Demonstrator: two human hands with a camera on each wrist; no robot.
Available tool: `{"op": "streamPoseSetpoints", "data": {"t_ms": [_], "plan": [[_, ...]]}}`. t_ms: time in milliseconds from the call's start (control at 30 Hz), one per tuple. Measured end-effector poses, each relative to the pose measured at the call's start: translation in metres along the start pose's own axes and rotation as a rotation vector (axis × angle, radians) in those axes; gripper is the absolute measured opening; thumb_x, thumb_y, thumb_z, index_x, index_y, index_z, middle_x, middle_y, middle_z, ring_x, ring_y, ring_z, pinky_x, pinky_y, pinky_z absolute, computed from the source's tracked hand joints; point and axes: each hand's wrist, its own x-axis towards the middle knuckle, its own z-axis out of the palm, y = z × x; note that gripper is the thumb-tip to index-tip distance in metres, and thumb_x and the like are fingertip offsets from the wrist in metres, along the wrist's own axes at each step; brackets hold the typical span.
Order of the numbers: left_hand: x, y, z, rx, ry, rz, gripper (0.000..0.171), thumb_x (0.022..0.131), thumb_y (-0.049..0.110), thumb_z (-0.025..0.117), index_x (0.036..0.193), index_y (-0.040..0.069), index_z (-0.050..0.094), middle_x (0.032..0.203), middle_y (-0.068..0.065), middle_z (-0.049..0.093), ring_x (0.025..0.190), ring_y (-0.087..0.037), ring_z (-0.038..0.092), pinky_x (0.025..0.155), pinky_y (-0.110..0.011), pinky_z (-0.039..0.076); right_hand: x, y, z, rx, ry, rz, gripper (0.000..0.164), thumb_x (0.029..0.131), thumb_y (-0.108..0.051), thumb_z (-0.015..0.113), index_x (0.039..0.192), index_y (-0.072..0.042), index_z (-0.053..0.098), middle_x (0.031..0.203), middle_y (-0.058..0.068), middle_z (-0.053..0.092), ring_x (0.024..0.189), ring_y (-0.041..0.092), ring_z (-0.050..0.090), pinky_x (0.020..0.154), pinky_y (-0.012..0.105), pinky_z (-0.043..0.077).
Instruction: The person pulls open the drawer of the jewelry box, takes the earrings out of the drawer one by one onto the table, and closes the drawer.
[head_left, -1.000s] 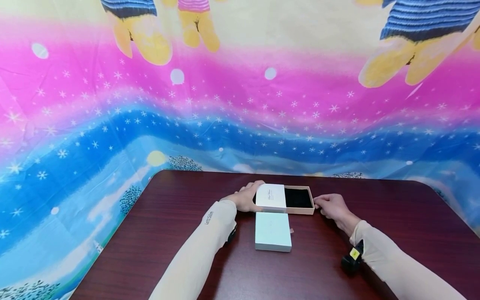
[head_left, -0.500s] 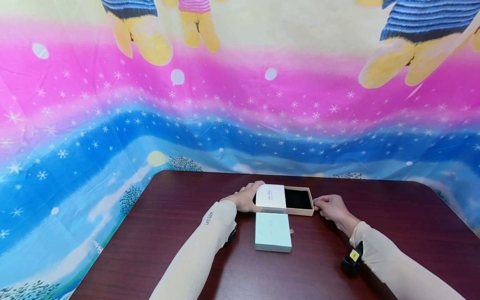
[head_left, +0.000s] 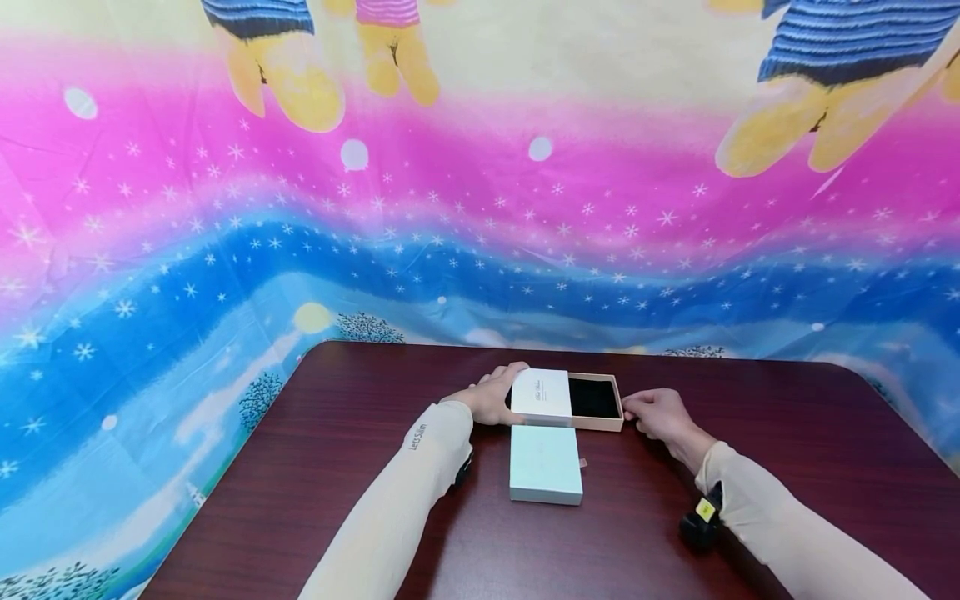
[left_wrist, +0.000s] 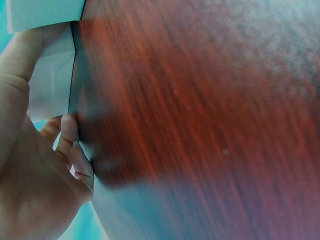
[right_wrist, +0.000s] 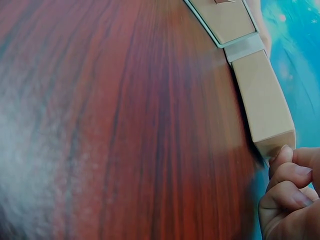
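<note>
My left hand (head_left: 487, 398) grips the white sleeve (head_left: 542, 393) of a drawer box, thumb on the near side and fingers round the far side. The box's tan drawer (head_left: 596, 424) sticks out to the right, with a black lining (head_left: 594, 398) inside. At the drawer's right end is my right hand (head_left: 660, 414), its fingers curled and its thumb tip against the index finger, touching the end wall. No pull tab shows between those fingers. Just in front of the sleeve lies a second, pale mint box (head_left: 546, 463), closed, with a small ribbon tab (head_left: 582, 462) on its right side.
Both boxes rest on a dark red-brown wooden table (head_left: 630, 533). Behind the table hangs a printed cloth (head_left: 480, 200) with snowflakes, reaching down to the far edge. A black wrist camera (head_left: 701, 527) sits under my right wrist.
Over the last half second the drawer has slid slightly left, into the sleeve, and my right hand has moved left with it. My left hand, the sleeve and the mint box have stayed put.
</note>
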Motion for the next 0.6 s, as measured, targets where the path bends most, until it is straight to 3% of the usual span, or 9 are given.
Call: {"op": "streamPoseSetpoints", "data": {"t_ms": [233,600], "plan": [[-0.0006,0.0000,-0.0010,-0.002,-0.003,0.005,0.091,0.090,0.034,0.076,0.159,0.024,0.018,0.155,-0.009,0.036,0.135,-0.029,0.041,0.113,-0.054,0.031,0.0008,-0.0014,0.0013,-0.016,0.007,-0.009,0.029,0.102,-0.015,0.051,0.113,0.008,0.067,0.068,-0.008,0.060,0.052,0.005,0.043,0.052,0.023,0.038],[-0.0021,0.0002,-0.0014,-0.015,-0.002,0.008,0.090,0.090,0.035,0.076,0.159,0.024,0.019,0.154,-0.008,0.037,0.133,-0.028,0.041,0.112,-0.053,0.031,0.0000,-0.0045,0.0040,-0.017,-0.005,-0.010,0.030,0.103,-0.015,0.052,0.116,0.009,0.065,0.069,-0.008,0.058,0.052,0.005,0.041,0.052,0.023,0.037]]}}
